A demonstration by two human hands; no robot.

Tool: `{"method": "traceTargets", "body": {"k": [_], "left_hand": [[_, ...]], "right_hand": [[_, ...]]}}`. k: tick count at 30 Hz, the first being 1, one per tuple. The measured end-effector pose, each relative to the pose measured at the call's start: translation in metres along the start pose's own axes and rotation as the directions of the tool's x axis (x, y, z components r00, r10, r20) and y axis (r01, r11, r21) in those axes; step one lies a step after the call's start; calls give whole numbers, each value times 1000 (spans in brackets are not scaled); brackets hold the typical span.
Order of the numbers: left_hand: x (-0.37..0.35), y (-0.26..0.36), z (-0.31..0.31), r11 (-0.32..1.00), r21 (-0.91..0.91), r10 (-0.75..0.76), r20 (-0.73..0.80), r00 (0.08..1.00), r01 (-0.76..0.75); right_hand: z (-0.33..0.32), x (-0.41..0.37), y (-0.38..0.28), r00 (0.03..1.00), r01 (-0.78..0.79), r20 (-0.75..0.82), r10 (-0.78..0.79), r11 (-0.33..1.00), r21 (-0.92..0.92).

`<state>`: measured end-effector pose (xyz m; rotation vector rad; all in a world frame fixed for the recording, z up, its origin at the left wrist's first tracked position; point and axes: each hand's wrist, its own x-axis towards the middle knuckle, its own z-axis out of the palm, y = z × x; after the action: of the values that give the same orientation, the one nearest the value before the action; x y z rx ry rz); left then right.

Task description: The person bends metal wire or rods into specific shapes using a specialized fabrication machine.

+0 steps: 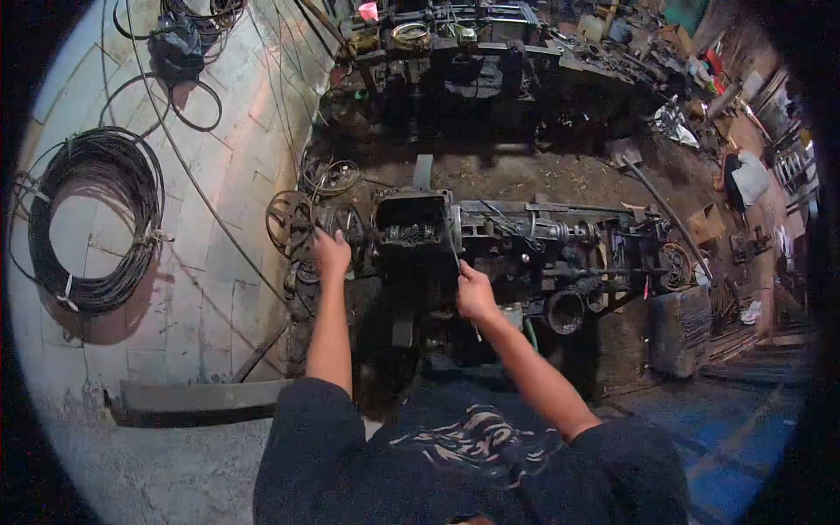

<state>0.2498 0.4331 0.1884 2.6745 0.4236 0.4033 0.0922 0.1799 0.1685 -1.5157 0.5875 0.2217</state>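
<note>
- The thin rod (457, 259) lies in the right hand (475, 296), near the centre of the frame; its long axis runs steeply up and down the frame, top leaning slightly left.
- The right fingers are closed around this rod, with a length showing above the fist and a short end below it.
- From the right fingers, the open metal box (411, 203) lies up and to the left, its dark inside showing what look like gear teeth; the rod's upper part passes by its right edge.
- The left hand (332, 256) is at the left end of the machine (560, 229), just beside or against a dark round part (348, 222); the fingers are partly bent, and whether they grip it cannot be told.
- The box sits between the 2 hands; the right hand holds the rod, and the left is the nearer to the round part.
- The machine's own long axis runs across the frame, from centre left toward the right, roughly crosswise to the rod.
- A large black coil (96, 219) lies at the left of the frame; 1 other person (746, 180) is at the far right, well apart.
- No brand or label can be read; the pale print (490, 440) on the dark shirt (604, 481), at lower centre, forms no legible word.
</note>
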Motion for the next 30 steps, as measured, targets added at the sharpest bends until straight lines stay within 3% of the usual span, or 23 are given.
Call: {"method": "traceTargets", "body": {"k": [1, 2, 3, 5, 6, 9, 10, 11, 13, 14, 16, 18, 19, 20, 21, 23, 25, 27, 28, 30], "left_hand": [[23, -3, 6, 999, -47, 5, 3, 1000, -4], [35, -10, 5, 1000, 19, -17, 193, 981, 14], [42, -17, 5, 996, 93, -50, 375, 925, 16], [31, -23, 4, 997, 35, -79, 335, 939, 71], [24, -24, -1, 998, 34, -52, 293, 955, 44], [32, -34, 2, 999, 37, 28, 242, 970, -38], [33, -33, -2, 999, 32, 31, 277, 960, -42], [33, -35, -5, 998, 31, 41, 315, 948, -54], [43, -22, -11, 1000, 0, 18, 327, 945, -19], [46, -19, -16, 1000, 11, -8, 375, 927, 5], [41, -22, -22, 999, 26, -35, 426, 904, 26], [32, -40, -10, 998, -58, 46, 269, 962, -32], [28, -48, -2, 998, -62, 46, 268, 962, -31], [23, -56, 6, 996, -55, 80, 203, 976, -70], [21, -61, 10, 993, -45, 116, 139, 984, -110], [30, -46, -1, 995, -60, 86, 153, 984, -77], [45, -36, -7, 999, -18, 31, 284, 958, -27], [50, -38, -8, 999, -31, 52, 334, 941, -44], [44, -43, -3, 998, -25, 64, 280, 958, -60], [27, -51, 0, 996, -71, 59, 191, 980, -46]], "right_hand": [[19, 7, -7, 997, 17, -72, -19, 999, -35], [30, 5, -5, 989, 40, -131, -64, 984, -172], [36, -2, -16, 988, 38, -141, -64, 983, -180], [50, -19, -34, 991, -134, 28, 134, 991, -14], [61, -13, -11, 994, 77, -68, -83, 994, -76], [66, -11, -4, 971, 125, -193, -144, 986, -109], [64, -11, -12, 979, 9, -202, -10, 1000, -8], [63, -12, -19, 969, 1, -248, -3, 1000, -11], [68, -7, -20, 940, 93, -302, -158, 972, -217], [68, -5, -20, 937, 92, -310, -158, 972, -217], [72, -5, -28, 986, -101, -132, 104, 994, 34], [73, -22, -57, 981, -128, -136, 141, 987, 101], [74, -31, -69, 973, -165, -134, 188, 972, 166], [64, -7, -34, 994, -77, -66, 88, 984, 159], [60, -11, -42, 994, -76, -67, 87, 985, 155], [55, -23, -69, 985, -168, 25, 168, 941, 295], [51, -16, -62, 993, -113, 9, 114, 969, 221], [48, -21, -73, 982, -185, 19, 187, 943, 275], [41, -12, -62, 977, -213, 92, 192, 886, 413], [36, -10, -68, 977, -213, 67, 202, 926, 312]]}}
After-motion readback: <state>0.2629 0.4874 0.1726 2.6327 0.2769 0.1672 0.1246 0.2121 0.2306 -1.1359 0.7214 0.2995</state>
